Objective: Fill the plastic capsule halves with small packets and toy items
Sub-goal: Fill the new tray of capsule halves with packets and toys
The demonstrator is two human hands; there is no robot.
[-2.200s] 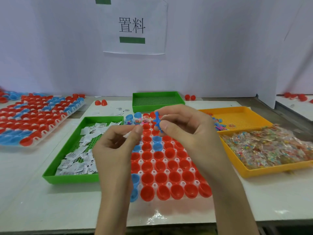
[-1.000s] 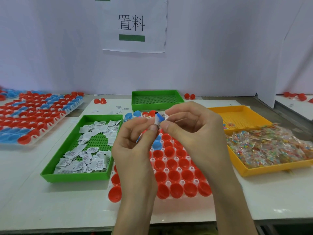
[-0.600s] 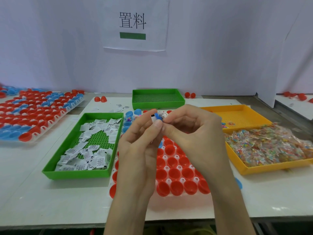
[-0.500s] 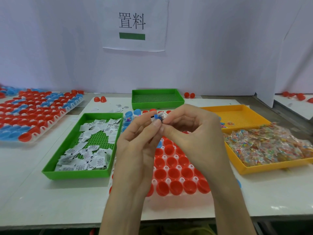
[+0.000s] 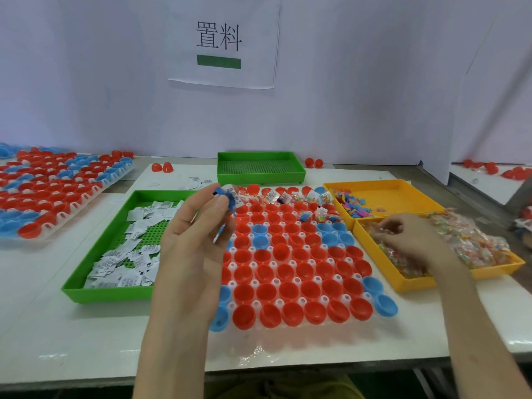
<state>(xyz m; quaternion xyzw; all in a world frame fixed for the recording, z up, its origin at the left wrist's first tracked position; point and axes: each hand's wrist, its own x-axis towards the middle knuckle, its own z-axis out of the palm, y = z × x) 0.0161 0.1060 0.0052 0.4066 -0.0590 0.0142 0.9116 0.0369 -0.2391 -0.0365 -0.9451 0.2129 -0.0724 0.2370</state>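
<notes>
A clear rack (image 5: 290, 254) of red and blue capsule halves lies in front of me; its two far rows hold packets and toys. My left hand (image 5: 198, 240) is raised over the rack's left edge and pinches a small blue toy (image 5: 223, 194) together with a white paper packet (image 5: 233, 195). My right hand (image 5: 408, 240) reaches into the near yellow tray (image 5: 377, 263), fingers curled among clear packets of coloured beads (image 5: 472, 246); whether it holds one I cannot tell.
A green tray (image 5: 100, 292) of white paper packets sits left of the rack. A far yellow tray (image 5: 403, 188) holds small coloured toys. An empty green tray (image 5: 259, 168) stands behind. Another capsule rack (image 5: 51, 194) lies far left. Loose red halves (image 5: 162, 167) sit near the wall.
My hands have parted. The right hand left the toy and packet with the left hand and moved right, down into the bead-packet tray. The left hand stays raised, holding both items.
</notes>
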